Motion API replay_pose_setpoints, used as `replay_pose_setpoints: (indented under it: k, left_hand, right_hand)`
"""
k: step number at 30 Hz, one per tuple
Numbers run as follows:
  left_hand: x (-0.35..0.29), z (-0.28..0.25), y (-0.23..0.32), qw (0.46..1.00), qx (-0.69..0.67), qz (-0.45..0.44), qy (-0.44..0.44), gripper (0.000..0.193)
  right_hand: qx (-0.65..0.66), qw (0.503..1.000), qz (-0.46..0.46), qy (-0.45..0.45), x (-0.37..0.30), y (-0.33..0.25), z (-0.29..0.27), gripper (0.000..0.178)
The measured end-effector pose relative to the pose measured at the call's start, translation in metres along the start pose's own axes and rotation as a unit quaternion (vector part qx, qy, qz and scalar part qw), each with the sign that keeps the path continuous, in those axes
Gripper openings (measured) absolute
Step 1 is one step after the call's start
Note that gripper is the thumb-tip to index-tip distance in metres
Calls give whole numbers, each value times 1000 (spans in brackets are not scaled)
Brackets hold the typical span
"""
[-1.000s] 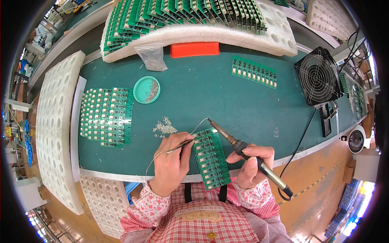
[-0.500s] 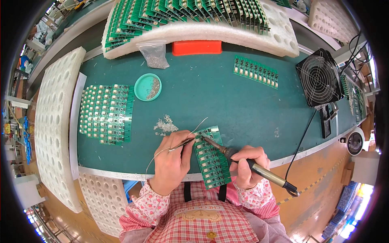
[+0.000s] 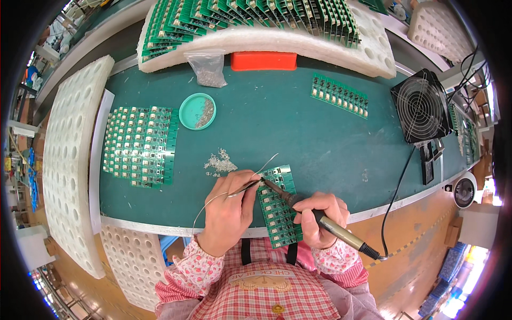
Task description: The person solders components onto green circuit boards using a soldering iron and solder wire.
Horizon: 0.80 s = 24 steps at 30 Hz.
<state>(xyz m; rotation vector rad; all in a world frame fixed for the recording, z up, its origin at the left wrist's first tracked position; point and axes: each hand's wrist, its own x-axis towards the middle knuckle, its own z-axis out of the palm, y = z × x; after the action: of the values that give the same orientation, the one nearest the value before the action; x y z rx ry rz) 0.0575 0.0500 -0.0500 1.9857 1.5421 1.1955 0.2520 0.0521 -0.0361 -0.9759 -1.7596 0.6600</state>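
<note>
My left hand (image 3: 225,216) is closed on metal tweezers (image 3: 246,187), their tips at the upper left of a green circuit board panel (image 3: 280,217). A thin solder wire (image 3: 205,207) also runs through its fingers, its free end curving up past the panel. My right hand (image 3: 324,217) grips a soldering iron (image 3: 340,232) by its handle. The iron's tip meets the panel's upper left, right beside the tweezer tips; whether they touch is too small to tell. The panel carries rows of small white parts and overhangs the table's near edge.
Loose small metal parts (image 3: 221,162) lie beyond my left hand. Behind them are a turquoise dish (image 3: 184,116), a plastic bag (image 3: 209,72) and a red box (image 3: 263,61). Finished-looking panels (image 3: 140,146) lie left, another panel (image 3: 340,96) back right. A fan (image 3: 421,106) stands right; the iron's cord (image 3: 395,197) trails near it.
The soldering iron and my right hand have shifted slightly left, bringing the iron's tip to the tweezer tips. My left hand keeps its hold; the whole view has shifted a little.
</note>
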Motion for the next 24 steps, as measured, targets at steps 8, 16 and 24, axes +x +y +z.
replay_pose_setpoints:
  k: [8,16,24]
  left_hand:
    - [0,0,0,1000,8,10,-4,26]
    - [2,0,5,1000,9,-3,-9,15]
    - [0,2,1,1000,21,23,-1,26]
  right_hand:
    - [-16,998,-62,-18,4,-3,1,12]
    - [-20,997,-73,28,-12,1,-5,8]
    - [-106,993,-41,19,-20,-4,-4,38]
